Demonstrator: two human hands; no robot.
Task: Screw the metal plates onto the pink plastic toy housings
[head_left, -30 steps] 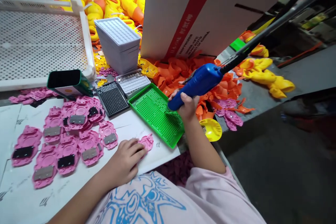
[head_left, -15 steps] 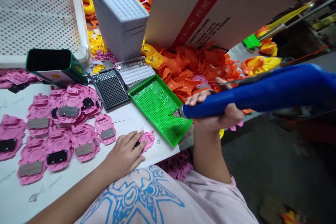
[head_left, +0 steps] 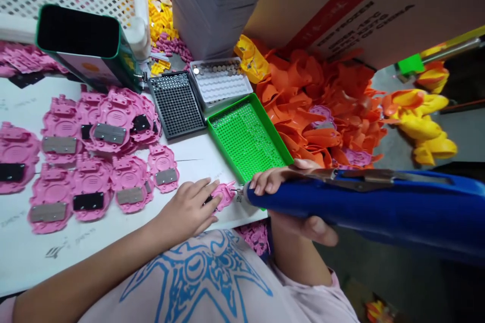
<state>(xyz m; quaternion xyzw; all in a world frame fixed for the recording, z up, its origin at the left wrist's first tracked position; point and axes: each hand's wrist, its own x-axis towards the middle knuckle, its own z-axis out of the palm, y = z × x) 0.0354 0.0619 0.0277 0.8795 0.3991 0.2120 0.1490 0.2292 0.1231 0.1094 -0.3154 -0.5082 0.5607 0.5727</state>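
Observation:
My left hand (head_left: 193, 207) holds a pink plastic part (head_left: 224, 196) down on the white table surface, its fingers laid over the part and partly covering a black plate on it. My right hand (head_left: 291, 202) is wrapped round a blue electric screwdriver (head_left: 348, 217), tilted nearly flat. The bit's tip is at the right end of the pink part; whether it sits on a screw is too small to tell. Just beyond lies a green perforated tray (head_left: 246, 136) with small screws in its holes.
Several pink parts (head_left: 91, 176) with grey or black plates lie at left. A black perforated tray (head_left: 178, 106), a white tray of small round pieces (head_left: 223, 83), a dark green tin (head_left: 91, 55), stacked grey trays (head_left: 215, 10), orange pieces (head_left: 303, 96) and a carton (head_left: 341, 20) stand behind.
My right hand has brought the screwdriver down and left, from over the green tray to the pink part's end. My left hand stays on the part. The camera view has shifted.

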